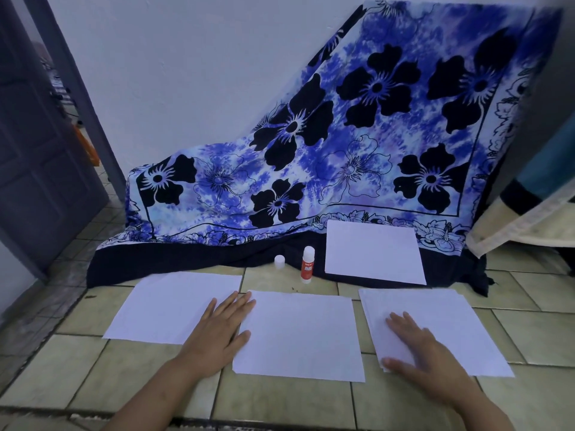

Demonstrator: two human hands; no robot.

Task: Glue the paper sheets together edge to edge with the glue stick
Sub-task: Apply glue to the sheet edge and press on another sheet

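Note:
Three white paper sheets lie side by side on the tiled floor: a left sheet (168, 306), a middle sheet (300, 334) and a right stack (448, 321) that seems to hold more than one sheet. My left hand (222, 328) lies flat where the left and middle sheets meet, fingers spread. My right hand (417, 346) rests flat on the right stack's near-left part. Another white sheet (373, 251) lies farther back on the dark cloth hem. A red-and-white glue stick (307, 265) stands upright, uncapped, behind the middle sheet. Its white cap (279, 261) sits just left of it.
A blue floral cloth (357, 135) hangs down the wall and spreads onto the floor behind the sheets. An open dark door (40, 169) stands at the left. A pale mattress edge (522, 225) juts in at the right. Beige floor tiles (93, 368) surround the papers.

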